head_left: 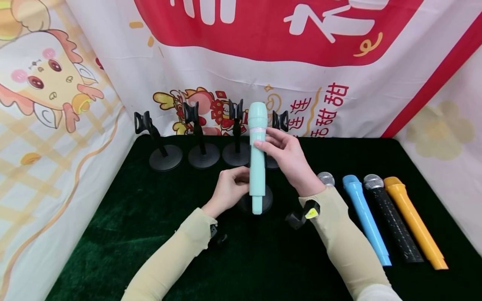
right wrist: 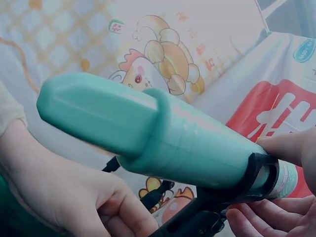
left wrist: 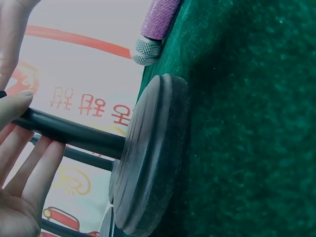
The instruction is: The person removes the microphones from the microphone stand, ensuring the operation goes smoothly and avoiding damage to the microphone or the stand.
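Observation:
A mint-green microphone [head_left: 257,167] lies in the black clip [right wrist: 237,192] of a small desk stand, tilted with its head pointing up and away. My right hand [head_left: 291,159] holds it near the head, thumb on one side and fingers round the other. In the left wrist view, my left hand [left wrist: 22,173] grips the stand's black pole [left wrist: 79,133] between thumb and fingers. The round ridged base [left wrist: 158,158] sits on the green cloth. From the head view, the microphone covers most of this stand, and only part of its base shows.
Several black microphone stands [head_left: 203,155] line the back edge, one partly behind my right hand. At right lie a blue microphone [head_left: 367,219], a black one [head_left: 393,221] and a yellow one [head_left: 416,221]. A purple silver-headed microphone [left wrist: 160,19] is mostly hidden by my right arm in the head view.

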The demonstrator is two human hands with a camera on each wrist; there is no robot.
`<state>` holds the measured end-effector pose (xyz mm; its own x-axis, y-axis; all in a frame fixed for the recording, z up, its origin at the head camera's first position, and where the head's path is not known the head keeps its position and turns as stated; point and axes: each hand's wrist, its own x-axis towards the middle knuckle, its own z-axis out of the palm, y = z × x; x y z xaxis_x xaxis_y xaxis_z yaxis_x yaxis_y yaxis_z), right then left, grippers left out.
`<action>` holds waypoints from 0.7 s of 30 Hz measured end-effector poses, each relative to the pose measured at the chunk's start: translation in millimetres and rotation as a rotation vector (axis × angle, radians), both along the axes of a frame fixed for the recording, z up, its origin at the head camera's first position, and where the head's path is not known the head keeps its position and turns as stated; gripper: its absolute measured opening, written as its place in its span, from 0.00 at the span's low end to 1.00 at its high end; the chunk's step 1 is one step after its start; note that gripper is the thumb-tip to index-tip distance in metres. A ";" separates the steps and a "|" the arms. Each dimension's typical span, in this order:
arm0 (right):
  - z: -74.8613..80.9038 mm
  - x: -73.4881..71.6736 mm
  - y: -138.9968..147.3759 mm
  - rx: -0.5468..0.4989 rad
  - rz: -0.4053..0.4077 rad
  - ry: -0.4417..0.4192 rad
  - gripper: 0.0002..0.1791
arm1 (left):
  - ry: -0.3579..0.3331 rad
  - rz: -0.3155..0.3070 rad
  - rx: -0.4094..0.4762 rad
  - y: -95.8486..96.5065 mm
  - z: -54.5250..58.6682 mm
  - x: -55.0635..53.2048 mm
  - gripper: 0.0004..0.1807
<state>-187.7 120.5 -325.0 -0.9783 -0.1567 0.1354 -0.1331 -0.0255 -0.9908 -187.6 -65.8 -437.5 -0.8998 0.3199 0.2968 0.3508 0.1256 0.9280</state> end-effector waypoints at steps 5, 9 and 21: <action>-0.6 -1.5 -1.6 -0.017 -0.013 0.001 0.30 | 0.028 -0.015 0.019 -1.2 -4.6 -3.5 0.12; -0.9 -2.6 -2.6 -0.021 -0.018 -0.002 0.30 | 0.053 -0.025 0.025 -1.8 -5.2 -4.3 0.12; 2.0 -6.8 -3.7 -0.071 -0.022 -0.059 0.30 | 0.106 -0.013 0.008 -0.2 -6.3 -4.6 0.12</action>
